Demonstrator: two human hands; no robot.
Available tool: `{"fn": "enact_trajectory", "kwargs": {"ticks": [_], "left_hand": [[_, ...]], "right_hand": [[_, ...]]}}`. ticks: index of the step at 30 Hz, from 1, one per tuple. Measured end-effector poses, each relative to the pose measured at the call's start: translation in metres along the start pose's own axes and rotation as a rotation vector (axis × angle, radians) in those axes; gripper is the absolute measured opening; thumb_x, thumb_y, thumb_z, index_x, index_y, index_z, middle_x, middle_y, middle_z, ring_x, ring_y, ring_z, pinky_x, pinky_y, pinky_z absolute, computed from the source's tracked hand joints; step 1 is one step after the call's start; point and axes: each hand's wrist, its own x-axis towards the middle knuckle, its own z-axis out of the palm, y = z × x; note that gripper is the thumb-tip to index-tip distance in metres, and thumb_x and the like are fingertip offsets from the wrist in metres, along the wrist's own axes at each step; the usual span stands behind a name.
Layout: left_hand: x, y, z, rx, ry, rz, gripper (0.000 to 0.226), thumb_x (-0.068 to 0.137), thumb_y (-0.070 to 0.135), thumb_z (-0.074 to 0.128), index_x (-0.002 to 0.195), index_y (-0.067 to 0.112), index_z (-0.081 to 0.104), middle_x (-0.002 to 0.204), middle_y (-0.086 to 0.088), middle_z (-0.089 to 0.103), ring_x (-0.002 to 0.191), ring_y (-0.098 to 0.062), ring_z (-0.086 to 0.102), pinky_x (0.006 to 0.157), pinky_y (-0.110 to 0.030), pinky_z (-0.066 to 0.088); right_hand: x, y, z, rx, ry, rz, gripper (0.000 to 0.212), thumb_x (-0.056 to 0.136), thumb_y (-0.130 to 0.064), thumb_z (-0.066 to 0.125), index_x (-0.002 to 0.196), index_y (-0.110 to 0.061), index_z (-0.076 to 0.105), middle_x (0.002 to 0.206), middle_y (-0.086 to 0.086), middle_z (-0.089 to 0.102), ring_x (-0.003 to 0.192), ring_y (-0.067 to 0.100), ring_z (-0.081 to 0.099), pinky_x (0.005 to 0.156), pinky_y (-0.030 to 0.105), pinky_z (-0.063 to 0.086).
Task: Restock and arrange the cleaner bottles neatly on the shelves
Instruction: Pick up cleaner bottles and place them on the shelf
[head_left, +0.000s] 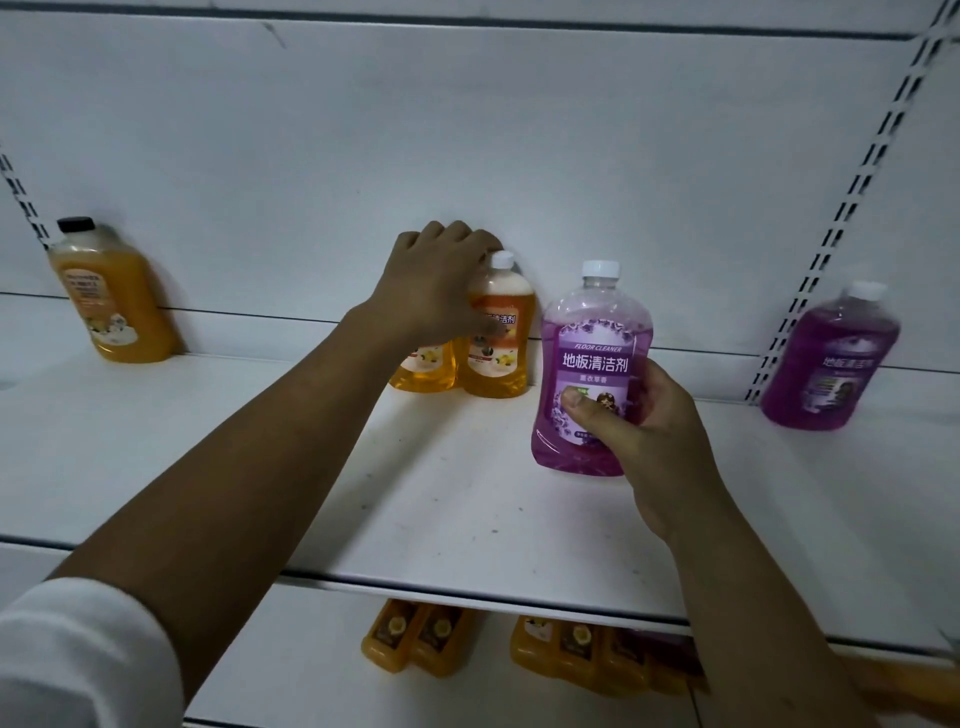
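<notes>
- Left hand (436, 291) is curled over the tops of the two orange bottles (496, 364) at the back edge of the shelf (441, 519), thumb across the right one's label.
- Right hand (654, 436) grips the purple floor-cleaner bottle (597, 353) upright at mid-shelf, just right of that pair. Can't tell if its base is down.
- Black-capped orange bottle (114, 301) sits at the back left end, second purple bottle (831, 364) at the back right end.
- Lower-shelf orange bottles (415, 642) show under the front edge.

Shelf (467, 493) | far left: end bottle (111, 296) leaning at back wall | centre rear: bottle pair (498, 338) side by side, left grip (431, 291) over their tops | right-front of pair: held bottle (592, 369) in right grip (649, 431) | beyond slotted upright (831, 234): single bottle (831, 358) | lower shelf (291, 670) beneath: bottle rows (582, 649).
</notes>
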Motion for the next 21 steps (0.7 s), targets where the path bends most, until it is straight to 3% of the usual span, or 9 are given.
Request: {"fn": "enact_trajectory", "kwargs": {"ticks": [7, 12, 15, 18, 21], "left_hand": [[-0.006, 0.004, 0.003, 0.003, 0.021, -0.017, 0.085, 0.075, 0.059, 0.082, 0.147, 0.030, 0.045, 0.134, 0.003, 0.063, 0.127, -0.027, 0.055, 0.115, -0.048, 0.032], [-0.010, 0.003, 0.010, -0.012, 0.064, -0.051, 0.094, 0.071, 0.063, 0.080, 0.149, 0.030, 0.039, 0.133, 0.002, 0.063, 0.127, -0.029, 0.054, 0.118, -0.050, 0.031], [-0.011, 0.001, 0.013, -0.039, 0.045, -0.043, 0.094, 0.072, 0.065, 0.076, 0.151, 0.029, 0.040, 0.139, 0.000, 0.060, 0.134, -0.030, 0.050, 0.125, -0.056, 0.023], [-0.016, 0.003, 0.005, -0.075, 0.066, -0.032, 0.097, 0.073, 0.067, 0.073, 0.155, 0.029, 0.037, 0.150, -0.001, 0.051, 0.144, -0.030, 0.042, 0.127, -0.063, 0.016], [-0.033, 0.019, -0.014, -0.115, 0.136, -0.034, 0.091, 0.080, 0.069, 0.069, 0.156, 0.029, 0.038, 0.153, 0.000, 0.049, 0.148, -0.026, 0.037, 0.128, -0.060, 0.013]], "right_hand": [[-0.002, 0.000, -0.001, 0.004, 0.014, 0.019, 0.063, 0.072, -0.033, 0.087, 0.131, -0.027, 0.064, 0.116, -0.005, 0.076, 0.105, 0.019, 0.074, 0.085, 0.040, 0.064], [-0.007, 0.001, -0.004, 0.005, 0.015, 0.017, 0.053, 0.070, -0.034, 0.088, 0.119, -0.033, 0.066, 0.109, -0.010, 0.077, 0.100, 0.014, 0.076, 0.080, 0.035, 0.064], [-0.009, 0.001, -0.006, -0.004, 0.020, 0.016, 0.046, 0.078, -0.025, 0.087, 0.118, -0.033, 0.066, 0.108, -0.010, 0.078, 0.099, 0.013, 0.076, 0.082, 0.037, 0.065], [-0.013, 0.001, -0.010, -0.013, 0.044, 0.013, 0.053, 0.078, -0.024, 0.088, 0.126, -0.028, 0.066, 0.113, -0.005, 0.078, 0.103, 0.018, 0.076, 0.087, 0.044, 0.064], [-0.017, -0.002, -0.019, -0.038, 0.082, -0.007, 0.053, 0.078, -0.023, 0.088, 0.126, -0.026, 0.067, 0.113, -0.004, 0.078, 0.103, 0.018, 0.076, 0.088, 0.045, 0.064]]}}
